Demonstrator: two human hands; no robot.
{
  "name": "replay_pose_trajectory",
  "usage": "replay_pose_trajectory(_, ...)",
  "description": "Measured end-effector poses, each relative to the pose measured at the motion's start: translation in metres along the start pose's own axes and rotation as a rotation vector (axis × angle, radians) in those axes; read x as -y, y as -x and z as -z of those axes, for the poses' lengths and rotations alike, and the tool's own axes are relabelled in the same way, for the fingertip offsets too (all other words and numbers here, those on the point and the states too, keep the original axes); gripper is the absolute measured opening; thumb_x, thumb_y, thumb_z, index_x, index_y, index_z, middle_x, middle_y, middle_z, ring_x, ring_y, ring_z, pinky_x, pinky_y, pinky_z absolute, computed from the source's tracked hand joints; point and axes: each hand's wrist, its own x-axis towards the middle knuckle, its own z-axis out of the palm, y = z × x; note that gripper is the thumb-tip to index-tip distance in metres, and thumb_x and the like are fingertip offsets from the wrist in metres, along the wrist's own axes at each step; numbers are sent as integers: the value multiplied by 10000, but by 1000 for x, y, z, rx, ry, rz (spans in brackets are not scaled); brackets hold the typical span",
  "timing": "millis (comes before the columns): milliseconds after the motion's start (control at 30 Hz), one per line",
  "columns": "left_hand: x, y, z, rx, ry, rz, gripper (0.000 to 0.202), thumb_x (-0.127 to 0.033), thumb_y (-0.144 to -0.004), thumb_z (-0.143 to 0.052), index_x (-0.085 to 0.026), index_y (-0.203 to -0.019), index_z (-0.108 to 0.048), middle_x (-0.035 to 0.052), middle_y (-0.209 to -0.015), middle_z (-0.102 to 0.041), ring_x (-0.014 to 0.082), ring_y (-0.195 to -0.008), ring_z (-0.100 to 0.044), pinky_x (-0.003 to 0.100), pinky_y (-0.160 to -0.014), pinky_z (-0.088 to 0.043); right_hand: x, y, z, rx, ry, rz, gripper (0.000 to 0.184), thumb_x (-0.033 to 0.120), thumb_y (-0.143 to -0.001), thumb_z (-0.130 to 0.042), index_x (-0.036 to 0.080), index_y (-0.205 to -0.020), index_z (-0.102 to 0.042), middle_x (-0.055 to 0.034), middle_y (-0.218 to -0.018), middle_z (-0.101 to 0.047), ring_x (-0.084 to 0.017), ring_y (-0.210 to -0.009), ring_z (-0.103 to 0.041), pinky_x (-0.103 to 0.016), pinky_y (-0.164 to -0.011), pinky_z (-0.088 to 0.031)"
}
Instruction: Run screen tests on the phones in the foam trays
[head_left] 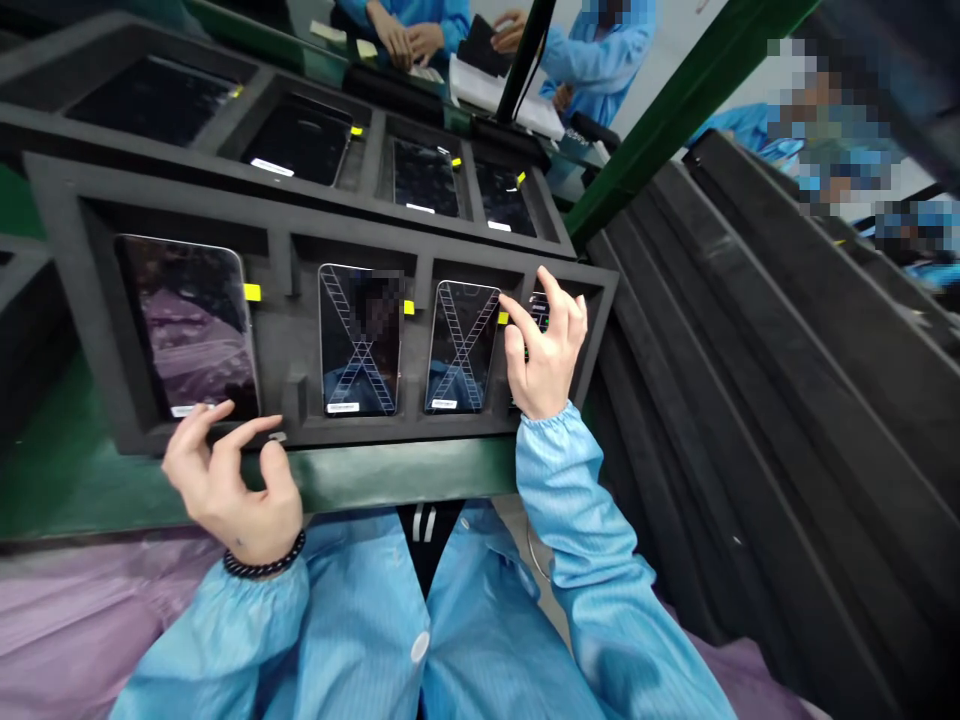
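A black foam tray (300, 225) lies in front of me with several phones in its pockets. My right hand (544, 350) rests over the rightmost phone (537, 312), fingers spread on its lit screen, thumb near a yellow tab. My left hand (229, 480) hovers at the tray's near edge, fingertips touching the bottom of the leftmost phone (191, 330). Between them sit two dark phones (360, 340) (463, 345) that mirror a crossed ceiling frame. Neither hand grips anything.
A second foam tray (225, 110) with several phones lies farther back on the green conveyor (375, 480). Stacked black foam trays (750, 400) stand at my right. Other people in blue coats (600, 60) work across the line.
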Motion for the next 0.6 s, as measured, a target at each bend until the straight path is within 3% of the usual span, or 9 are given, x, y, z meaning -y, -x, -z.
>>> replay_pose_trajectory(167,-3,0,-1,2,7,12,264,-216,-844,-605,-220,-1059,-759,99,-1320,-625,336,-1342,-535,558,-1174,-396,-5,-1,1,76,11,8,367,310,-1029,-432,309,-1297,-682,-60,-1585,-451,-291,-1370,-492,-596,-1228,-266)
replay_pose_trajectory(600,-8,-4,0,1,43,-8,275,-187,-818,-600,-214,-1041,-758,97,-1272,-616,338,-1338,-529,548,-1162,-417,7,20,11,96,-19,128,307,353,-1028,-476,298,-1159,-749,-68,-1527,-526,-257,-1345,-510,-554,-1242,-271)
